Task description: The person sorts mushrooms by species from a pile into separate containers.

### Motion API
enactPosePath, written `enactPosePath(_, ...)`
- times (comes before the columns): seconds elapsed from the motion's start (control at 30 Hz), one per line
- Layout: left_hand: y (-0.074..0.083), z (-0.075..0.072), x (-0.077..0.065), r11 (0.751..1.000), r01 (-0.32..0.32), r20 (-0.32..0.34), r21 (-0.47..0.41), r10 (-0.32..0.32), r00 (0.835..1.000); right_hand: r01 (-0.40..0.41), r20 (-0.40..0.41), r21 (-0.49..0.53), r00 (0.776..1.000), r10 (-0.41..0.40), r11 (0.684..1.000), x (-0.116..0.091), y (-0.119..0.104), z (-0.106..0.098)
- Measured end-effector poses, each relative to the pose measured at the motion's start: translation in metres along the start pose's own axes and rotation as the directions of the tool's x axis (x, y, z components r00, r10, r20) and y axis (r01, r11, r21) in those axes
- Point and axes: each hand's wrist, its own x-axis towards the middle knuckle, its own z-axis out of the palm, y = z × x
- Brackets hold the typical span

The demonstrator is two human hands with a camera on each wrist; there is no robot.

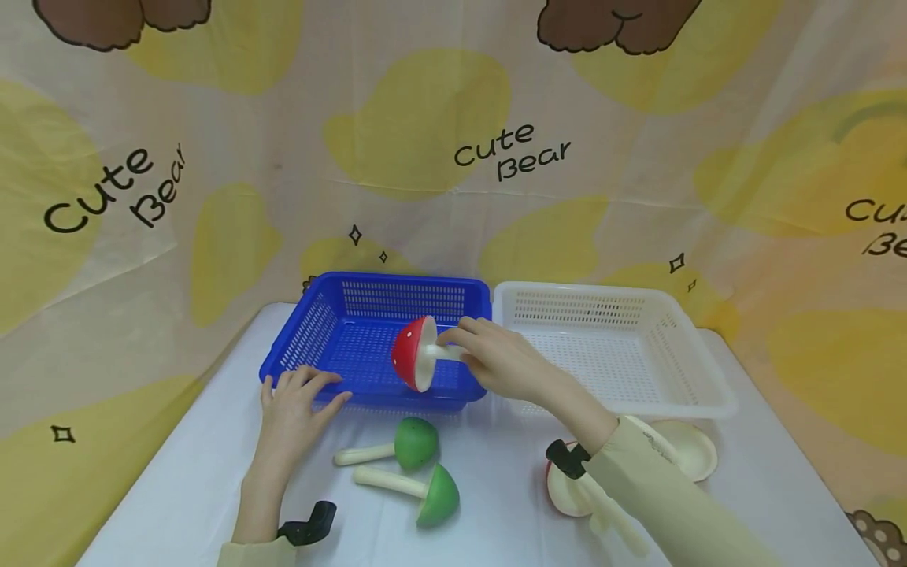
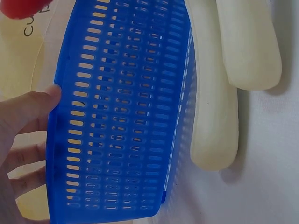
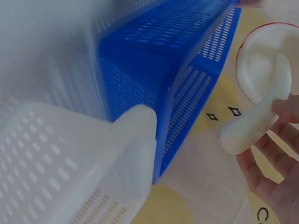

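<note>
My right hand (image 1: 506,358) pinches the white stem of a red toy mushroom (image 1: 409,353), its white-dotted cap tilted to the left over the blue basket (image 1: 375,394). In the right wrist view, thumb and fingers hold that stem (image 3: 252,126) from either side. My left hand (image 1: 298,409) grips the blue basket's near rim by the left corner; in the left wrist view the thumb lies at the rim (image 2: 55,112) and the fingers pass behind it. Two green toy mushrooms (image 1: 416,443) (image 1: 441,496) lie on the table before the basket, stems pointing left.
A white basket (image 1: 697,378) stands right beside the blue one. Under my right forearm lie more toy mushrooms, one with a red-edged cap (image 1: 567,496) and one with its pale underside (image 1: 697,453) up, partly hidden. A patterned cloth (image 1: 425,197) hangs behind the white table (image 1: 177,488).
</note>
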Motion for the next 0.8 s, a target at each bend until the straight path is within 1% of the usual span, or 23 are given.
enactPosePath(0.1, 0.0, -0.001, 0.0, 1.0, 0.005, 0.008, 0.005, -0.005, 1.0, -0.005, 0.007, 0.021, 1.0, 0.005, 1.0, 0.007, 0.001, 0.007)
enactPosePath(0.23, 0.0, -0.002, 0.0, 1.0, 0.013, 0.02, 0.005, -0.014, 1.0, -0.033, 0.029, 0.038, 0.999, 0.032, 0.999, 0.015, 0.003, 0.016)
enactPosePath(0.43, 0.001, -0.003, 0.0, 0.999, 0.03, 0.036, 0.012, -0.031, 0.999, -0.054, 0.03, 0.061, 0.998, 0.052, 0.997, 0.023, 0.005, 0.03)
enactPosePath(0.57, 0.001, -0.004, 0.0, 0.999, 0.039, 0.045, 0.014, -0.039, 0.998, -0.101, 0.061, 0.111, 0.994, 0.095, 0.989, 0.028, 0.007, 0.039)
enactPosePath(0.8, 0.001, -0.003, 0.0, 0.999, 0.027, 0.042, 0.023, -0.028, 0.999, -0.169, 0.096, 0.172, 0.983, 0.154, 0.971, 0.038, 0.013, 0.055)
